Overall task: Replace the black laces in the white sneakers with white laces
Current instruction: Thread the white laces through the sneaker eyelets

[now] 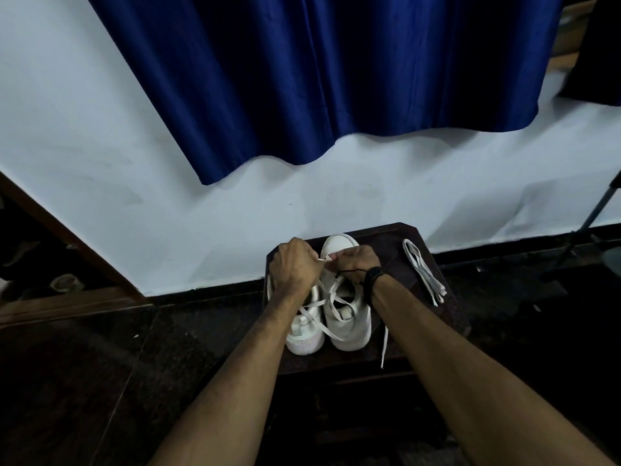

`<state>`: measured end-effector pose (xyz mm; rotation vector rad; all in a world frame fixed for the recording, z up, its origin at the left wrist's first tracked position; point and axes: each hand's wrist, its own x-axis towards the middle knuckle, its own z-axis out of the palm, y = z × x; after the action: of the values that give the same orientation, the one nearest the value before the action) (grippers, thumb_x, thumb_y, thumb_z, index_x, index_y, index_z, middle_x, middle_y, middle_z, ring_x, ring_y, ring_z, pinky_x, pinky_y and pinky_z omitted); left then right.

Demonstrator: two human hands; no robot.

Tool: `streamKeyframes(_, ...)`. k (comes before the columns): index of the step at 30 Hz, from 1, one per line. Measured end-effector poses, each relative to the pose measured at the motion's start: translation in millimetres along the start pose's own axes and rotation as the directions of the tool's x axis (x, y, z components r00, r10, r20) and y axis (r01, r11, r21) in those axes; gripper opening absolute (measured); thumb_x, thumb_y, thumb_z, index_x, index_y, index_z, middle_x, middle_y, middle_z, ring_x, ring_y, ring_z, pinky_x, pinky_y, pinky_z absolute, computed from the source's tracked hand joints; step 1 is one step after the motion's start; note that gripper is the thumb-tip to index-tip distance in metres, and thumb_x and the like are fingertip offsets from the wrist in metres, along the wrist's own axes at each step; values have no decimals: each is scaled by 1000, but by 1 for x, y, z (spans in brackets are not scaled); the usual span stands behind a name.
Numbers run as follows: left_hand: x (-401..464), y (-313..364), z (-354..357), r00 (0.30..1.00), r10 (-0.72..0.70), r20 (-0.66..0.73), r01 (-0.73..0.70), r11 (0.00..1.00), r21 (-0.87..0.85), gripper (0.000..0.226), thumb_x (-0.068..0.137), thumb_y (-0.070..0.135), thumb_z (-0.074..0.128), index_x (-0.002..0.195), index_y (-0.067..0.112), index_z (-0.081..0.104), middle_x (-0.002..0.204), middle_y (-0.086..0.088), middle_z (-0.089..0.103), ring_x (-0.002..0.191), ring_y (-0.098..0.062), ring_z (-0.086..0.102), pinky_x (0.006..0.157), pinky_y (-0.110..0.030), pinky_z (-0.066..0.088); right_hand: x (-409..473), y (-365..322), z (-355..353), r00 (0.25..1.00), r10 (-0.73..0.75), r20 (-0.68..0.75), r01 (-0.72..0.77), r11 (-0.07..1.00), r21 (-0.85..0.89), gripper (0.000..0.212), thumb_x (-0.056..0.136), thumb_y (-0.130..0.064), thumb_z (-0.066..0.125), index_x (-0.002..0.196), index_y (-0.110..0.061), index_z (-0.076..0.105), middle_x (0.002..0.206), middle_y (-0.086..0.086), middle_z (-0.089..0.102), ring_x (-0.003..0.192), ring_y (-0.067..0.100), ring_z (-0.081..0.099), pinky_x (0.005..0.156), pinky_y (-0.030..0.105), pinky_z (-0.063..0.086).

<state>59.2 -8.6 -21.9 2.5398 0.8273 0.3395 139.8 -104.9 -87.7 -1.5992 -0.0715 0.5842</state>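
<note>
So we're partway through, by the look of it. Taking the right sneaker as our landmark: the left sneaker touches it on the left side, with white lace lying loose across both. Above its tongue our left hand and right hand sit close together, each pinching the white lace tip. We'd guess threading is unfinished. Right of the sneaker lies a spare white lace bundle; we see no black laces. The desk is small, edges just beside the sneakers, so little room.
</note>
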Motion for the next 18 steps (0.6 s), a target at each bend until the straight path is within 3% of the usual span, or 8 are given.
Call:
streamKeyframes(4, 0, 2, 1, 1000, -12, 0, 12, 1000, -7, 9, 77, 19, 66, 76, 26, 72, 95, -4, 72, 97, -32, 66, 81, -38, 55, -3, 0, 1, 1000, 0, -30, 0, 1000, -1, 18, 55, -11, 89, 59, -17, 73, 71, 6, 70, 76, 18, 64, 92, 39, 52)
streamKeyframes(8, 2, 5, 4, 1000, -17, -6, 17, 1000, 4, 7, 77, 20, 67, 77, 25, 71, 96, -5, 72, 98, -32, 65, 82, -39, 54, 1, 1, 2, 999, 20, -25, -20, 1000, 15, 19, 62, -6, 87, 60, -16, 72, 67, 2, 68, 76, 16, 61, 84, 34, 53)
streamKeyframes(11, 4, 4, 6, 1000, -12, -4, 12, 1000, 10, 8, 78, 20, 66, 78, 25, 73, 94, -4, 73, 96, -30, 66, 79, -36, 54, 0, -2, 3, 996, 44, -73, -51, 995, -91, 19, 50, -34, 83, 64, -22, 77, 71, -8, 74, 85, 11, 69, 90, 31, 54)
streamKeyframes(12, 6, 2, 7, 1000, -11, 3, 11, 1000, 7, 9, 78, 20, 66, 79, 24, 74, 93, -3, 73, 96, -29, 67, 78, -35, 53, 1, -3, 1, 997, 52, -59, -58, 992, -112, 17, 54, -36, 79, 66, -23, 78, 70, -11, 73, 89, 12, 69, 91, 32, 54)
streamKeyframes(14, 8, 0, 8, 1000, -15, 12, 15, 1000, 10, 14, 79, 18, 64, 82, 24, 76, 94, -2, 74, 96, -28, 66, 78, -34, 52, -3, -11, -4, 998, 52, 34, -46, 985, -166, 9, 77, -21, 71, 81, -17, 79, 65, -15, 71, 96, 15, 65, 89, 30, 54)
streamKeyframes(16, 9, -1, 9, 1000, -10, 21, 10, 1000, 6, 14, 81, 19, 64, 82, 25, 76, 94, -2, 74, 96, -27, 66, 77, -33, 51, 0, -14, -6, 995, 13, 94, 22, 929, -368, 23, 82, -26, 64, 98, -17, 78, 89, -10, 75, 106, 19, 63, 99, 36, 49)
streamKeyframes(18, 11, -3, 10, 999, 0, 41, 0, 1000, -3, 11, 82, 21, 66, 83, 25, 76, 94, -1, 75, 96, -25, 67, 76, -32, 51, 6, -16, -4, 999, 14, 29, 3, 861, -509, 44, 64, -48, 60, 98, -26, 76, 106, -6, 72, 113, 19, 62, 107, 46, 38)
